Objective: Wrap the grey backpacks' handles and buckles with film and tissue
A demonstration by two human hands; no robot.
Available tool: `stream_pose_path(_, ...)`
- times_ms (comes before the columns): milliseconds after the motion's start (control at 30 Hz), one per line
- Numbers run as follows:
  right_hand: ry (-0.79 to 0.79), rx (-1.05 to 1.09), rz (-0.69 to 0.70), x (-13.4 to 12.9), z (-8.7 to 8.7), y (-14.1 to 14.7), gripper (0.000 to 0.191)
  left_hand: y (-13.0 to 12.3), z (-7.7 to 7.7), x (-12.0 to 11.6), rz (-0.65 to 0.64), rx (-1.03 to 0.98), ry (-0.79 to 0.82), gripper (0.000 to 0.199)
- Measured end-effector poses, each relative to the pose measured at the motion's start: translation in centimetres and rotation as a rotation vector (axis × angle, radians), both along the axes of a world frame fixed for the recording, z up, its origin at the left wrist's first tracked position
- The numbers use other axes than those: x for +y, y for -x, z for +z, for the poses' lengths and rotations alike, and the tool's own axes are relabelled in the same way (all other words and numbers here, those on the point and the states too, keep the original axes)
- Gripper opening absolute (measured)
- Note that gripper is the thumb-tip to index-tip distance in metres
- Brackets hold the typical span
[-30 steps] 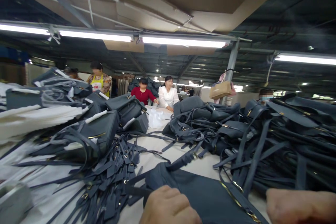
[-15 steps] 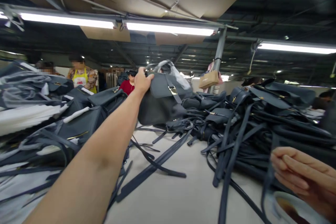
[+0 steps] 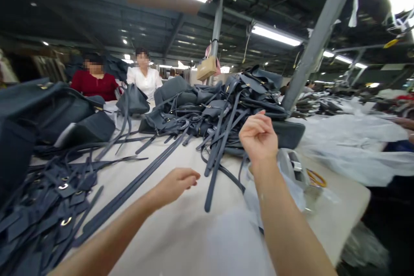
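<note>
Over the pale tabletop (image 3: 139,194), my left hand (image 3: 177,185) reaches in from the lower left with its fingers loosely stretched and nothing visible in them. My right hand (image 3: 260,136) is raised in front of a heap of dark blue-grey bags (image 3: 207,110), its fingers curled in; whatever they may hold is hidden. Long dark straps (image 3: 223,155) hang from the heap onto the table, between my two hands. A pair of straps (image 3: 139,181) lies slantwise left of my left hand. Below my hands is a blurred white patch (image 3: 239,241), perhaps a sheet.
More dark bags (image 3: 58,112) and a spread of short buckled straps (image 3: 61,198) cover the left side. Behind my right forearm are a tape dispenser (image 3: 293,166) and a yellow ring (image 3: 316,178). Two people sit opposite. Clear plastic (image 3: 352,138) lies at right.
My left hand has let go of the dark bag it held up and has come back lower over the table. My right hand has reached forward. The view has turned right.
</note>
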State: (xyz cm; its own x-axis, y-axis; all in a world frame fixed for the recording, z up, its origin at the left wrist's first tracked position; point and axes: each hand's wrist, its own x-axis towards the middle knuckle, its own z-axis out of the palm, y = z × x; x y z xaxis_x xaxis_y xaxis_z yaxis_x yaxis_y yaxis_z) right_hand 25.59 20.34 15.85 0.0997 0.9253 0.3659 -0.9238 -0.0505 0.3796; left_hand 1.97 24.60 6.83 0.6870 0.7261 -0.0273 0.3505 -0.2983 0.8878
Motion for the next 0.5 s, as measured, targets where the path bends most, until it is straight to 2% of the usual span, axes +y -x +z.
stream_pose_path(67,-0.105,0.129,-0.001,-1.1,1.2,-0.6,0.049,-2.2,-0.7,-3.2,-0.115,-0.025,0.080,0.041)
stream_pose_path(133,-0.175,0.195,-0.001,-2.1,1.9,-0.5,0.051,-3.9,-0.5,-5.8,-0.176,-0.087,0.106,0.039)
stream_pose_path(200,-0.210,0.165,-0.057,-2.4,2.0,0.1,0.047,-5.3,0.1,-8.0,-0.155,-0.165,0.063,0.031)
stream_pose_path(300,-0.158,-0.046,-0.291,-1.8,1.4,1.4,0.020,-6.9,1.1,-10.4,-0.041,-0.180,-0.053,0.030)
stream_pose_path(333,-0.120,-0.137,-0.380,-1.4,1.2,1.8,0.013,-7.2,1.3,-10.8,-0.016,-0.168,-0.113,0.028)
stream_pose_path(400,-0.061,-0.289,-0.493,-0.9,0.9,2.5,0.023,-7.5,1.7,-10.9,-0.048,-0.148,-0.269,0.023)
stream_pose_path(467,-0.057,-0.364,-0.486,-0.8,0.7,3.0,0.025,-6.7,2.0,-10.1,-0.162,-0.121,-0.393,0.027)
stream_pose_path(500,-0.066,-0.352,-0.425,-0.9,0.7,3.2,0.019,-5.9,2.1,-9.3,-0.227,-0.098,-0.422,0.028)
